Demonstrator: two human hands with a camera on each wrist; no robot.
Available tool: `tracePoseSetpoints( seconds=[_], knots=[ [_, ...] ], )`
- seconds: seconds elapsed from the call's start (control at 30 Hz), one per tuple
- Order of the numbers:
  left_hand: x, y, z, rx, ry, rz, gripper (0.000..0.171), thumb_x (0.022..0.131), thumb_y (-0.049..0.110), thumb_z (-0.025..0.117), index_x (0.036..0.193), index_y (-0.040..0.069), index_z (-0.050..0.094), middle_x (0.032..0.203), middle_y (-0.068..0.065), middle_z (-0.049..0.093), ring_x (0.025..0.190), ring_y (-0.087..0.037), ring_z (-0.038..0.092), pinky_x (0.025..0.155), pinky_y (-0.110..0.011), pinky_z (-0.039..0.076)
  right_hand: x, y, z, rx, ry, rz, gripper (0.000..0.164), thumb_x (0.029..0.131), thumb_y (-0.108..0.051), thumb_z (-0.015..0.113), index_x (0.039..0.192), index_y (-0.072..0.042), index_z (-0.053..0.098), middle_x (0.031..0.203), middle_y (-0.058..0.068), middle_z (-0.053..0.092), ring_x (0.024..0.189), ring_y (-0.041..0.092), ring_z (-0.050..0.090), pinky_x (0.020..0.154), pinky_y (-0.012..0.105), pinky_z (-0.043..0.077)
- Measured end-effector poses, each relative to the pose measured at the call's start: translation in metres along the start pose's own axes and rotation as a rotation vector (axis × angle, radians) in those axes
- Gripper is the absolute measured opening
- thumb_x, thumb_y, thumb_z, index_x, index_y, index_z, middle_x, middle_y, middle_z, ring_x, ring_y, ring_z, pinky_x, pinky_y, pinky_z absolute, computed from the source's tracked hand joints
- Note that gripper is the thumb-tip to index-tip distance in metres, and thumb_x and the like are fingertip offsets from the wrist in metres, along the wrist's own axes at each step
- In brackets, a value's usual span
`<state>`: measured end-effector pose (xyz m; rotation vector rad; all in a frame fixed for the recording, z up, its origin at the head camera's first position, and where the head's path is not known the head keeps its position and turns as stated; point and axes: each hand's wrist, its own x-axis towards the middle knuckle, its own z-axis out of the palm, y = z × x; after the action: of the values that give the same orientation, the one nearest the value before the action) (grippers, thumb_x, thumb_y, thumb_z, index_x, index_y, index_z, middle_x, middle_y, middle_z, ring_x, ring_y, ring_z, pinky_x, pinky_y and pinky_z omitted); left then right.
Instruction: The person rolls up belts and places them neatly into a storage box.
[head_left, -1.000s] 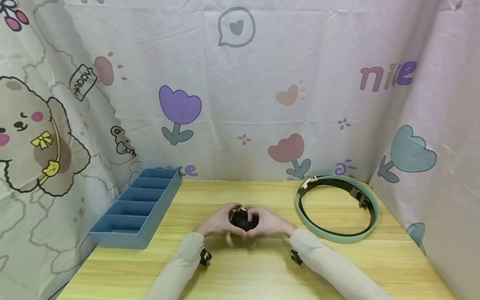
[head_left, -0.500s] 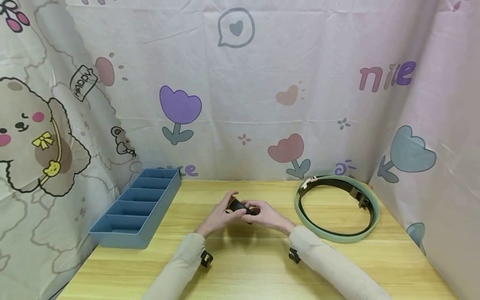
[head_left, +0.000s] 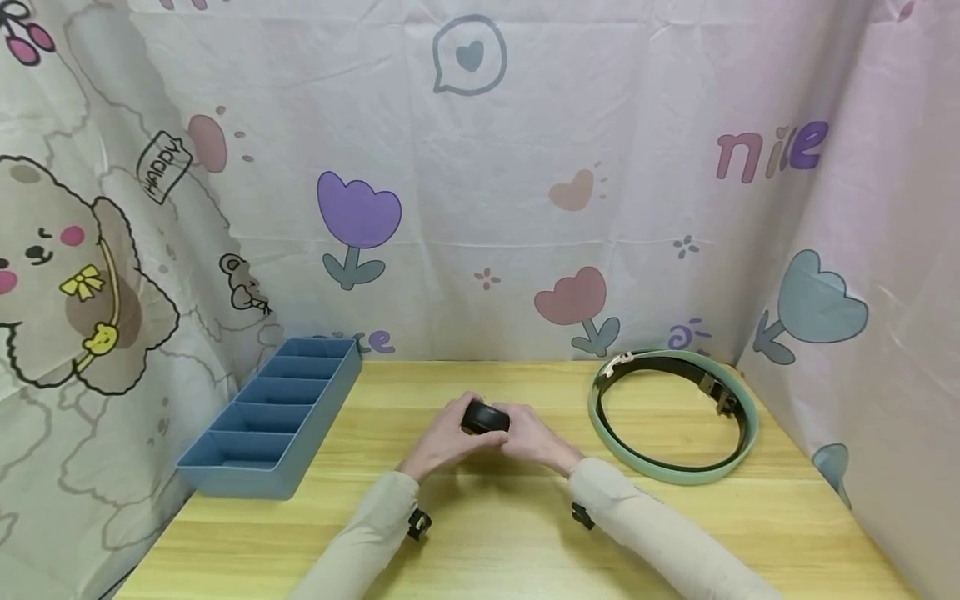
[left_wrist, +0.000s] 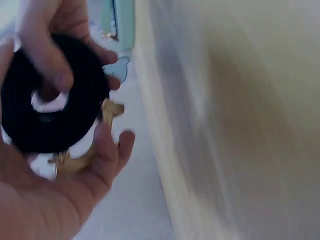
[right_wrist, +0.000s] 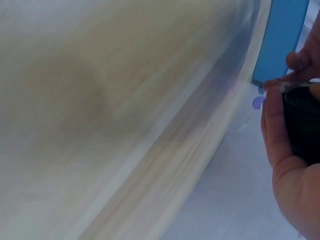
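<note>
A black belt [head_left: 486, 418], rolled into a tight coil, is held in front of me between both hands over the table. In the left wrist view the round coil [left_wrist: 82, 107] shows an open hole at its middle, with a gold buckle [left_wrist: 80, 162] at its edge. My left hand [head_left: 448, 437] grips the coil from the left, its fingers bent around the edge by the buckle. On the other side my right hand [head_left: 529, 437] holds it, one finger lying across the coil's face near the hole in the left wrist view.
At the left stands a blue organizer box [head_left: 311, 446] with several compartments in a row. A looser ring of belts, a green belt [head_left: 678, 477] around a black belt [head_left: 660, 364] with metal buckles, lies at the right. A printed curtain [head_left: 465, 208] hangs behind the wooden table [head_left: 495, 542].
The coiled belt has been turned between the hands, so its smooth black outer side now faces up in the head view. Both hands have shifted their grip; box and belt ring stay put.
</note>
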<state>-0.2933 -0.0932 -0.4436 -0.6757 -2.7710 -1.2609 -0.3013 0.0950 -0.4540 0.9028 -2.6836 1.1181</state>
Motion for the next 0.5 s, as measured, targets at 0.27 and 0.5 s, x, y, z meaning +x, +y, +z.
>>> tracePoseSetpoints(
  seconds=[0.27,0.5],
  knots=[
    [-0.0012,0.0039,0.0025,-0.017,0.058,-0.072,0.060,0.069,0.068,0.075,0.106,0.025,0.056,0.098,-0.003,0.056,0.090,-0.019,0.050,0.074,-0.032,0.043,0.0028,-0.0065,0.0043,0.008,-0.024,0.052,0.027,0.072,0.002,0.065,0.095,-0.011,0.063,0.084,0.000,0.063,0.072,0.011,0.054,0.066,0.023,0.046],
    [-0.0021,0.0002,-0.0003,-0.044,0.079,-0.084,0.055,0.069,0.062,0.079,0.107,0.027,0.059,0.102,-0.006,0.056,0.091,-0.020,0.050,0.073,-0.031,0.044,0.0063,-0.0093,0.0096,0.007,-0.009,0.060,0.016,0.079,-0.009,0.072,0.090,-0.014,0.060,0.080,-0.002,0.060,0.070,0.010,0.054,0.064,0.024,0.046]
  ],
)
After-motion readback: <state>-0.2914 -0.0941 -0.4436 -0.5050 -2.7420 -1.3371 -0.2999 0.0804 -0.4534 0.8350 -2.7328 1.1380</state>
